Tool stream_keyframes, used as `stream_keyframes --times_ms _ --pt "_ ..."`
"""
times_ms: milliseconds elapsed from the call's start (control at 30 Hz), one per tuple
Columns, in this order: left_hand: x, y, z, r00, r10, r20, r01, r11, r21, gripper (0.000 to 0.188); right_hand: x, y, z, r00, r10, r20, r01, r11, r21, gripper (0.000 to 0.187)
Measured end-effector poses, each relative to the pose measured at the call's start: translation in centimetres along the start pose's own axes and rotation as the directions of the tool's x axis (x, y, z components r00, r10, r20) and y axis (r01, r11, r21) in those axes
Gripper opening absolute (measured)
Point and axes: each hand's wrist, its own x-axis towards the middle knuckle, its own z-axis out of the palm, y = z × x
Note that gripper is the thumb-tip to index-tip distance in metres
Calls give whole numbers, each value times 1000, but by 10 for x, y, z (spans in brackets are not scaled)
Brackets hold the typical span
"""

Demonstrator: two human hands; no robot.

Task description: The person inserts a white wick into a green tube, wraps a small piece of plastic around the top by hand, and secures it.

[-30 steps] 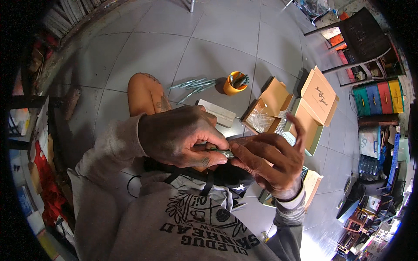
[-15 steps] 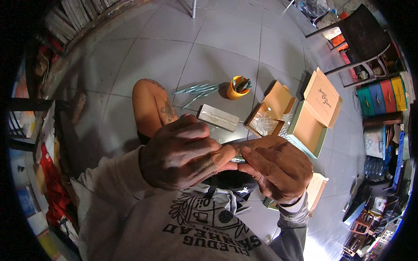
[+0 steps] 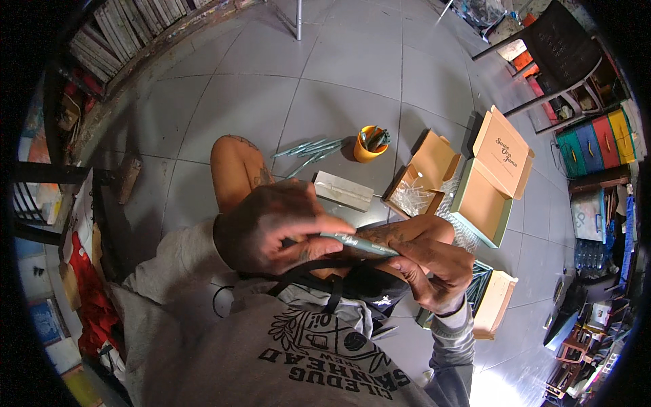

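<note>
A slim grey-green pen [image 3: 363, 244] with printing on its side lies slantwise between my hands, above my lap. The thumb and fingers of my left hand [image 3: 268, 227] close on its left end; that hand is partly blurred. At the other end, my right hand [image 3: 437, 268] pinches the pen between thumb and fingers. Beyond my hands, a grey rectangular block [image 3: 343, 191] rests on the floor. Several similar pens [image 3: 310, 149] lie loose past it, beside a yellow cup [image 3: 367, 150] with dark-tipped pens standing in it.
Right of the block is an open cardboard box [image 3: 434, 159] with clear plastic pieces. An open pale green box [image 3: 483, 203] stands beside it. Nearer me, another box [image 3: 496, 305] holds several pens. A black chair [image 3: 559, 51] and coloured drawers [image 3: 597, 146] are farther right.
My hands have moved apart, and much more of the pen between them shows. The left hand has shifted left and blurred. The pen box by my right arm is less hidden.
</note>
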Motion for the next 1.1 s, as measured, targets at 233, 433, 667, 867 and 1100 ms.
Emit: stream_keyframes --times_ms 233,433,667,867,1100 --pt "2 -9 25 967 -70 -246 5 967 -256 16 -3 1 18 983 9 -182 11 994 108 21" --pt "11 -14 43 877 -35 -479 -113 954 -277 15 -9 -2 27 932 -35 -362 34 999 -11 23" --pt "28 -1 38 855 -144 -499 46 978 -204 15 -9 -1 43 858 -182 -480 54 962 -267 22" --pt "48 26 38 823 61 -565 20 991 136 7 -6 5 61 832 -110 -544 55 992 -117 26" --pt "62 27 39 906 29 -422 -36 999 -8 21 -11 -1 70 820 277 -500 -18 887 462 13"
